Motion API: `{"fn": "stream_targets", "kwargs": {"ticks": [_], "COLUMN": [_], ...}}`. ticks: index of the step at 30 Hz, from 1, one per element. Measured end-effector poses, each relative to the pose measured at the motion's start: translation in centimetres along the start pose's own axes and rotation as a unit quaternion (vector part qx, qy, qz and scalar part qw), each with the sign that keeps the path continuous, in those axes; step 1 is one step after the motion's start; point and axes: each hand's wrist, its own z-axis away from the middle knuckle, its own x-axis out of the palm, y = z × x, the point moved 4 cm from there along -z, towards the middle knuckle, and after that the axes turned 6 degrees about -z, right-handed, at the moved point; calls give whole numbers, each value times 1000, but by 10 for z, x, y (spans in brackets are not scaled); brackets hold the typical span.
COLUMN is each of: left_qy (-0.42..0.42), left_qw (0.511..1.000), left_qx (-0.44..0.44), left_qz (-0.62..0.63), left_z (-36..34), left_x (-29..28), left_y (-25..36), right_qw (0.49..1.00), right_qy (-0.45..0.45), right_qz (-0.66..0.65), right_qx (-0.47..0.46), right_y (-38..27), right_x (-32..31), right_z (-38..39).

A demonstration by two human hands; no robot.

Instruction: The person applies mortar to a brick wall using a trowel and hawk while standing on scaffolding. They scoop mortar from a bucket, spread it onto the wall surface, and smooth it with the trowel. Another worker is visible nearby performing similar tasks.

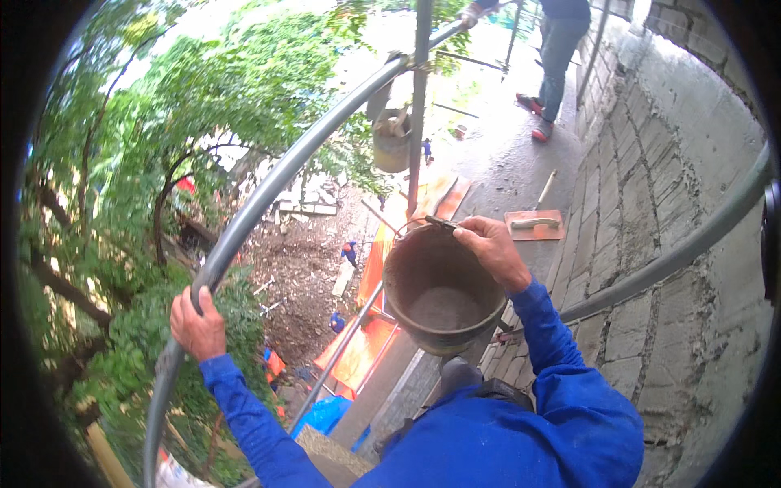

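My left hand [198, 327] is wrapped round a grey metal scaffold rail [259, 201] that curves along the platform's left side. With my right hand [491, 253] I grip a dark bucket [443, 285] at its far rim, by the handle. The bucket hangs in front of my body, its mouth tilted up toward me. Its inner wall is stained, and a greyish layer covers the bottom. Past my right hand, a flat orange plastering float [534, 225] lies on the platform, a light-handled tool beside it.
A block wall [626, 220], partly plastered, rises on the right, crossed by a pipe [675, 281]. Another bucket [392, 140] hangs by an upright pole [420, 98]. A co-worker [556, 65] stands farther along the platform. Far below are workers, orange sheets [358, 354] and rubble; trees grow left.
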Motion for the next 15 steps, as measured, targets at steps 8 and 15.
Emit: {"fn": "stream_targets", "kwargs": {"ticks": [8, 15], "left_qy": [-168, -123], "left_qw": [967, 975], "left_qx": [-182, -169], "left_qz": [-65, -78], "left_z": [-73, -73], "left_x": [47, 68], "left_y": [83, 84], "right_qw": [987, 952], "right_qy": [158, 288], "right_qz": [26, 95], "right_qx": [4, -43], "right_y": [16, 92], "right_x": [-169, -339], "right_z": [-181, -366]}}
